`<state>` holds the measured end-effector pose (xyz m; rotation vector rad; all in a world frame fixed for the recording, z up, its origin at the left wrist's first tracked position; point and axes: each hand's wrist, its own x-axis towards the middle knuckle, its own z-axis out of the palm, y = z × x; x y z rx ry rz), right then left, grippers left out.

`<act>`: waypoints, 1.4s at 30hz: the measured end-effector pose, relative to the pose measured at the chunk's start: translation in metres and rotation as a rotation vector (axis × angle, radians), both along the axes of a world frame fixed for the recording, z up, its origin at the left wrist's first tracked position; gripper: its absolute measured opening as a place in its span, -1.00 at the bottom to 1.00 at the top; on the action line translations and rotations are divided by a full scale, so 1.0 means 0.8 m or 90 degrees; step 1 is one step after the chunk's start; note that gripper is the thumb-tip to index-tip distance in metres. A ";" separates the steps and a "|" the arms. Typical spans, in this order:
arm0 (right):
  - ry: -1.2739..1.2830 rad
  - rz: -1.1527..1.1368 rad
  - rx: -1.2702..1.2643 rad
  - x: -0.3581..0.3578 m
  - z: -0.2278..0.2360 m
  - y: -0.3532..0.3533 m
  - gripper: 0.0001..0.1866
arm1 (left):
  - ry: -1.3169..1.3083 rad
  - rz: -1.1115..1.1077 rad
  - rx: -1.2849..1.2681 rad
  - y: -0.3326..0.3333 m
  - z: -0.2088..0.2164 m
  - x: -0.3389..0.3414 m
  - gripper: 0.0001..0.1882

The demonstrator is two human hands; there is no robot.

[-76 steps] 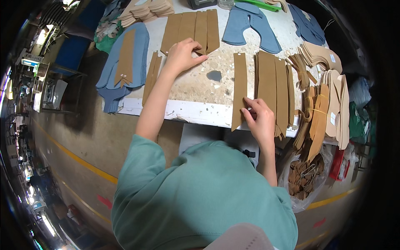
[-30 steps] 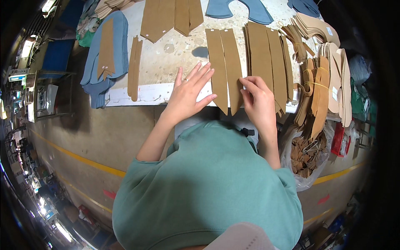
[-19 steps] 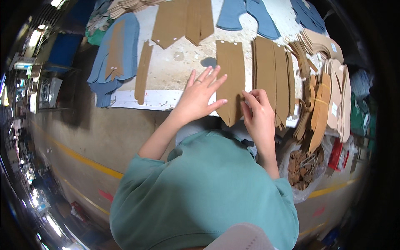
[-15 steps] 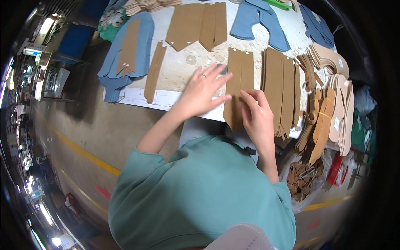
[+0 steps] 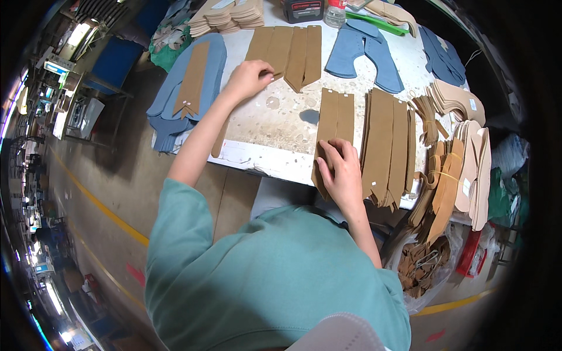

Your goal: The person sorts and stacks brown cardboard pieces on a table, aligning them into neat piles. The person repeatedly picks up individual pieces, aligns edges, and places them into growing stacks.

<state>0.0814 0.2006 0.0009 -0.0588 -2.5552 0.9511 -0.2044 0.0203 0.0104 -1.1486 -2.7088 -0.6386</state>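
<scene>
The left hand [image 5: 250,77] is extended forward across the table, fingers curled together and pinched on the tip of a pointed brown leather strip [image 5: 276,51] in the far row of strips. The right hand [image 5: 341,169] lies palm down near the front edge, fingers spread and pressing flat on a pair of brown leather panels [image 5: 332,126]; it clamps nothing. A stack of similar panels [image 5: 389,146] lies just right of it. Blue cut pieces [image 5: 366,52] lie further back. The white worktable [image 5: 275,126] is stained. A concrete floor with a yellow line [image 5: 111,213] lies to the left.
</scene>
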 end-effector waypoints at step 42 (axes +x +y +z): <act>-0.056 -0.039 -0.177 -0.001 0.008 -0.012 -0.71 | -0.581 -0.071 0.746 -0.025 0.089 -0.091 -0.67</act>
